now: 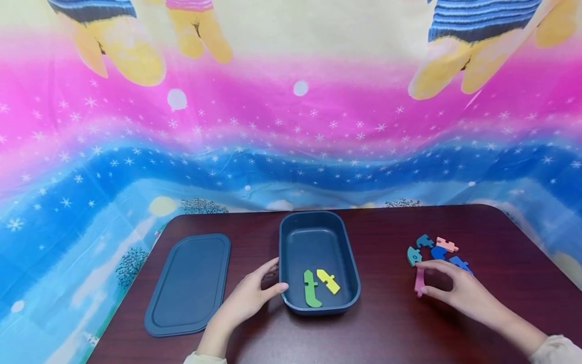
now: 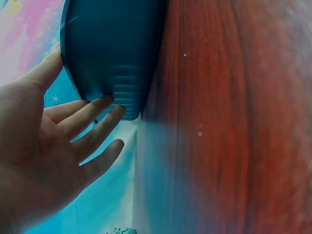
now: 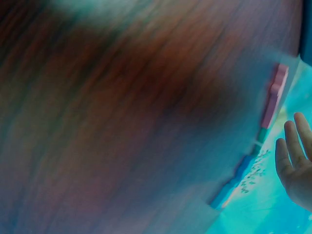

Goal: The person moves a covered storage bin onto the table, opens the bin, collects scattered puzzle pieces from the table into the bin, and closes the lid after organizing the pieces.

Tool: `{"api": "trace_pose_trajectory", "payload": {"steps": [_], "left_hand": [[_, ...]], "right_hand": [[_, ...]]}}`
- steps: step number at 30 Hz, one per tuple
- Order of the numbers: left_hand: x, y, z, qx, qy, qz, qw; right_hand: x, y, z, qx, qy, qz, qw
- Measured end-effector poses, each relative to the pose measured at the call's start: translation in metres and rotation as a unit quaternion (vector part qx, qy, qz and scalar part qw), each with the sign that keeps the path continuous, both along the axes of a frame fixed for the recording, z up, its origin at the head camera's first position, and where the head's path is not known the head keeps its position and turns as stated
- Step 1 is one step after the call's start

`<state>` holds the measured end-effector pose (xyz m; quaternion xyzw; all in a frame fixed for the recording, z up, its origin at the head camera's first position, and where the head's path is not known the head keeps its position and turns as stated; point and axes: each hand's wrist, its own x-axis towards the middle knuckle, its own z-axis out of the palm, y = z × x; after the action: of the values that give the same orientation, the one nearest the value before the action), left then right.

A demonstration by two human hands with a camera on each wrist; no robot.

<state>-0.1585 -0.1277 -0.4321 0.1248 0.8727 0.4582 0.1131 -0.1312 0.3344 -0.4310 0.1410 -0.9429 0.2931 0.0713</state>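
- Fingers relaxed, the left hand [image 1: 250, 290] touched the rounded, smooth-floored box [image 1: 313, 247] from outside.
- Right hand [image 1: 465, 290] arched around the slim pink piece [image 1: 419, 280] on wood-grained table [image 1: 386, 328]; pinched or not, unclear.

r hand [image 3: 298, 178], part cut off, nr pink pc [image 3: 274, 100] on tbl [image 3: 122, 122], green & blue pcs [image 3: 242, 168] beside.

The worktop [image 1: 382, 328] was dark reddish-brown, wood-grained and rounded at both far corners. A blue-grey lid [image 1: 191, 283] lay flat near its left edge. Beyond the far edge hung a printed cloth [image 1: 268, 124], banded pink and blue with white snowflakes [image 1: 333, 124].
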Motion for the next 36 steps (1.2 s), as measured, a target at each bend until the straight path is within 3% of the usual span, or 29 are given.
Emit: {"api": "trace_pose_trajectory", "payload": {"steps": [6, 10, 36], "left_hand": [[0.0, 0.0, -0.001, -0.003, 0.003, -0.001, 1.0], [0.0, 0.0, -0.002, -0.004, 0.003, -0.001, 1.0], [-0.002, -0.001, -0.002, -0.018, 0.008, -0.001, 0.9998]], "right_hand": [[-0.004, 0.01, -0.003, -0.029, -0.046, -0.01, 0.9985], [-0.006, 0.013, -0.005, -0.035, -0.052, -0.012, 0.998], [-0.014, 0.013, -0.022, -0.013, -0.012, -0.005, 0.9998]]}}
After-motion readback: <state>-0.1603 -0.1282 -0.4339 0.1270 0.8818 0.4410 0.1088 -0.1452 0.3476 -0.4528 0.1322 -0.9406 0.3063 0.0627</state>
